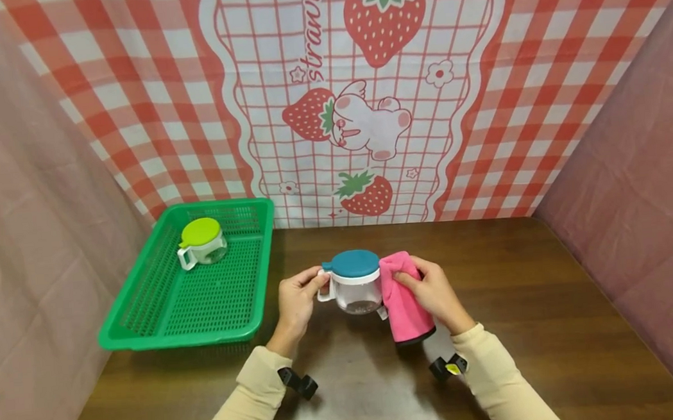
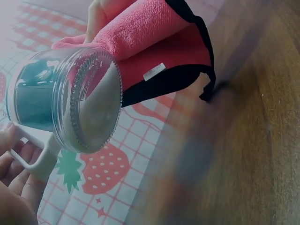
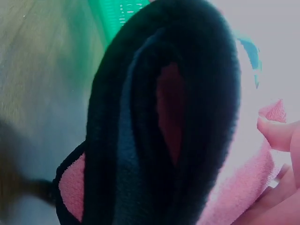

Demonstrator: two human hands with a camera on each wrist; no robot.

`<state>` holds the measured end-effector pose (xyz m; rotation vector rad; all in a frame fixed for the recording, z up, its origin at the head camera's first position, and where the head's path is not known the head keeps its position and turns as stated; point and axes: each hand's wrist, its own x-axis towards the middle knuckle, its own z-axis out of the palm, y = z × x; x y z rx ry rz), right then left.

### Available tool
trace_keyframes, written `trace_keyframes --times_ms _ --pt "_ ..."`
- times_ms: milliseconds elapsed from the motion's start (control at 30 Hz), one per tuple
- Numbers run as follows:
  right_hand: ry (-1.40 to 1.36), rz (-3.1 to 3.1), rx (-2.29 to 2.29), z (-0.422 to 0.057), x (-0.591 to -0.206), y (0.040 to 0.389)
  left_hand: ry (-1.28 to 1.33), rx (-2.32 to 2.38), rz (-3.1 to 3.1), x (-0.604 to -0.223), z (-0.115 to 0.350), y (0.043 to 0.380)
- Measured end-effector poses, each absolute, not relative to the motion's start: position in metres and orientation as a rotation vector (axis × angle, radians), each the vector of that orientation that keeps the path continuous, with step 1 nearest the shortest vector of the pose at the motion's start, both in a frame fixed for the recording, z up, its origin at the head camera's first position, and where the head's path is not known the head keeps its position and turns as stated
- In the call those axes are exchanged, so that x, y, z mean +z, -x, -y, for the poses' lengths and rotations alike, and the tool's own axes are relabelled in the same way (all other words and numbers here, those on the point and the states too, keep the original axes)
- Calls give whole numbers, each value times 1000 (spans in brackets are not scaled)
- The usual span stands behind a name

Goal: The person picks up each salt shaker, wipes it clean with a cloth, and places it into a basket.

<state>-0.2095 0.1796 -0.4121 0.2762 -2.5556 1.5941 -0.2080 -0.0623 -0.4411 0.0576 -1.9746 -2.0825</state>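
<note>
A clear jar [image 1: 358,293] with a blue lid [image 1: 355,263] and a white handle is held upright above the table. My left hand [image 1: 298,302] grips the white handle [image 2: 35,149] between thumb and fingers. My right hand [image 1: 434,291] pinches a pink cloth [image 1: 406,302] with a dark edge, which hangs down and touches the jar's right side. In the left wrist view the jar's ribbed glass base [image 2: 96,101] faces the camera, the cloth beside it. Folds of the cloth's black edging [image 3: 161,117] fill most of the right wrist view, hiding the jar's body there.
A green plastic basket [image 1: 261,298] stands on the table at the left. Inside it, near the back, sits a similar jar with a lime-green lid [image 1: 201,232]. Behind the wooden table [image 1: 511,328] hangs a checked strawberry curtain [image 1: 483,143]; pink drapes [image 1: 628,147] flank both sides.
</note>
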Motion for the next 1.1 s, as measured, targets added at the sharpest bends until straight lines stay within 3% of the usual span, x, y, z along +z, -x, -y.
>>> trace_keyframes --times_ms 1100 --pt "-788 2608 792 -196 -371 207 192 -1755 2061 -429 57 190"
